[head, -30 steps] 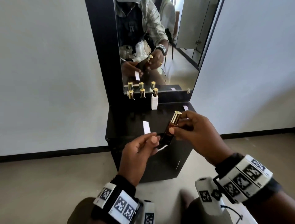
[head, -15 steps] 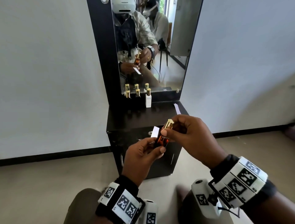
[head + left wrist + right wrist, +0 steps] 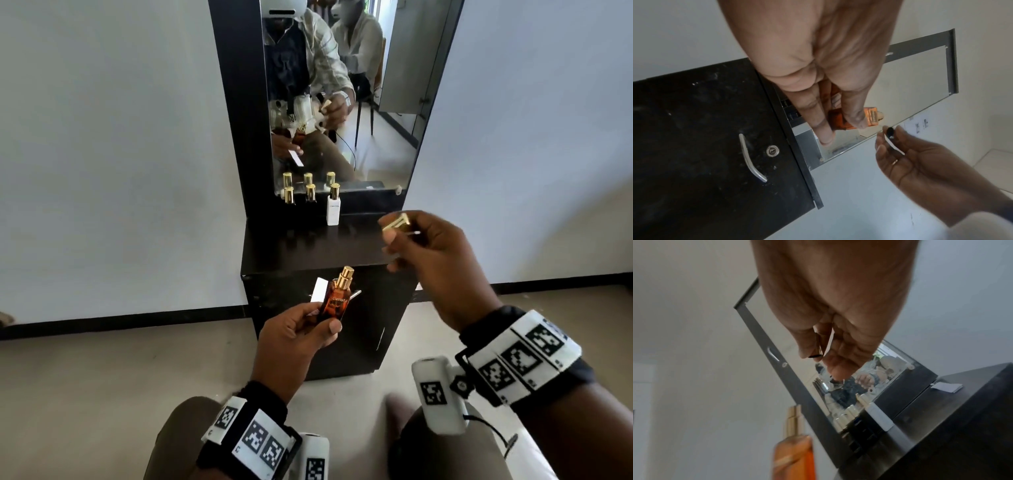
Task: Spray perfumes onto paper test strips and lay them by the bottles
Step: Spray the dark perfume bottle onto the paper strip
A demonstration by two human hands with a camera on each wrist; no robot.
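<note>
My left hand (image 3: pixel 317 323) grips an amber perfume bottle (image 3: pixel 336 303) upright in front of the cabinet, its gold spray nozzle (image 3: pixel 345 275) bare. A white paper test strip (image 3: pixel 318 289) is pinched behind the bottle in the same hand. In the left wrist view my fingers (image 3: pixel 822 123) wrap the amber bottle (image 3: pixel 872 116). Up and to the right, my right hand (image 3: pixel 394 236) pinches the gold cap (image 3: pixel 397 222), apart from the bottle. The right wrist view shows the cap (image 3: pixel 819 345) between thumb and fingers, and the amber bottle (image 3: pixel 795 451) below.
A black cabinet (image 3: pixel 308 250) with a mirror (image 3: pixel 376 102) stands against the wall. A white bottle (image 3: pixel 333 209) and two dark gold-capped bottles (image 3: pixel 289 196) stand by the mirror. Paper strips (image 3: pixel 946 387) lie at the top's right edge. The door has a handle (image 3: pixel 751 159).
My right hand has pulled the gold cap off the amber bottle and lifted it up to the right. The left hand still holds the bottle and strip, now with the nozzle bare.
</note>
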